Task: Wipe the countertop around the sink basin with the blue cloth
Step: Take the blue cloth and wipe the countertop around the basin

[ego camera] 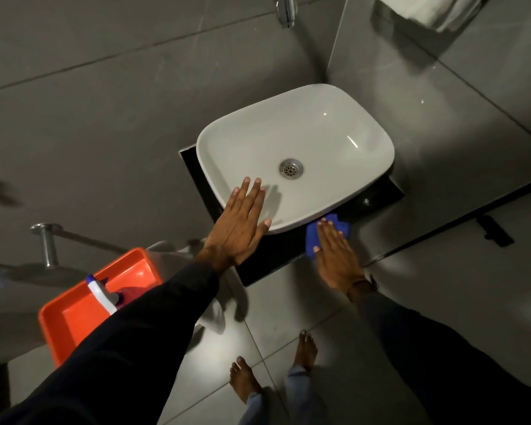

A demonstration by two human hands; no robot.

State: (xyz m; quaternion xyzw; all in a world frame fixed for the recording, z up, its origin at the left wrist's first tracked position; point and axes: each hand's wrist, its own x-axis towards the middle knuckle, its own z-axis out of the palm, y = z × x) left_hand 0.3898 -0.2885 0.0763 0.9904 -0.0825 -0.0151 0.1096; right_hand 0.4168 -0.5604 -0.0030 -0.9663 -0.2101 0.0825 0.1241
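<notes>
A white sink basin (325, 130) sits on a small black countertop (273, 256). My left hand (239, 222) lies flat with fingers spread over the basin's near left rim and holds nothing. The blue cloth (311, 237) lies on the black countertop just below the basin's front edge. My right hand (334, 253) presses flat on top of the cloth, covering most of it. A metal drain (291, 169) shows in the basin's middle.
An orange tray (74, 314) with a spray bottle (100, 294) stands at the lower left. A chrome tap (285, 10) hangs above the basin. A metal rail (48, 243) sticks out at left. My bare feet (246, 378) stand on the grey tiled floor.
</notes>
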